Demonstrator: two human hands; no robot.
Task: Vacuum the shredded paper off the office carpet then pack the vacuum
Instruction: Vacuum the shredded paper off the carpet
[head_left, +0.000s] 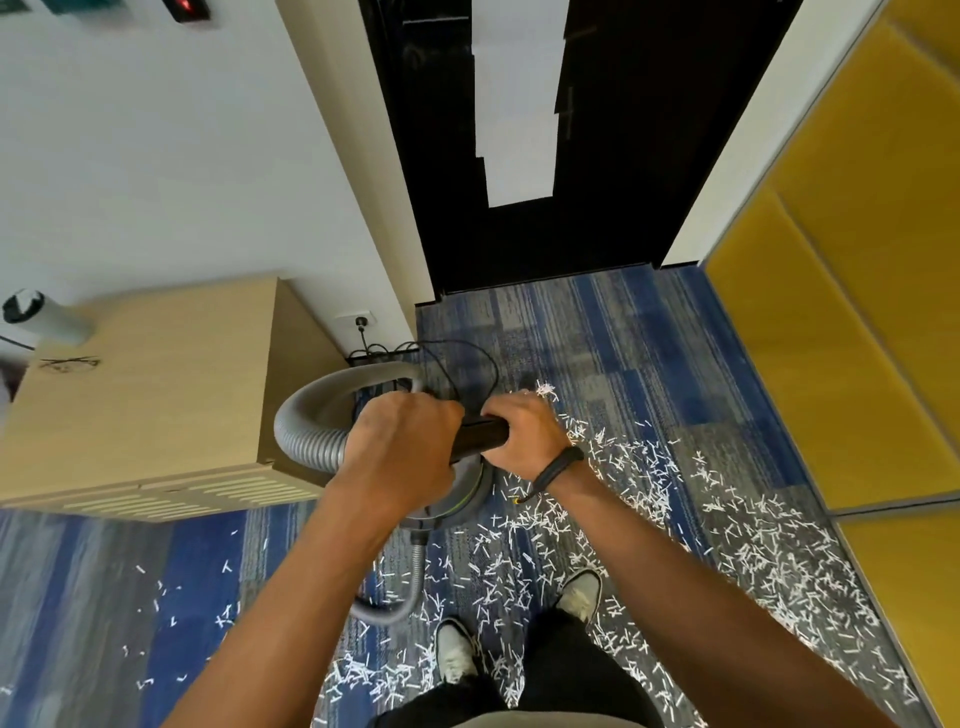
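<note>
Gripping a smooth black tube (480, 434), both hands meet over the vacuum: the left hand (402, 449) has its fingers curled round the end where the ribbed grey hose (306, 415) joins, and the right hand (524, 441), with a dark band at the wrist, has its fingers wrapped round the other end. The hose arcs in a loop to the left and trails down to the floor between the arms. Below the hands sits the round grey vacuum body (467, 493), mostly hidden. Thin white shredded paper (649, 519) lies scattered thickly over the striped blue-grey carpet (597, 338), densest to the right and around the shoes. A pale wood-grain cabinet (156, 395) stands left.
</note>
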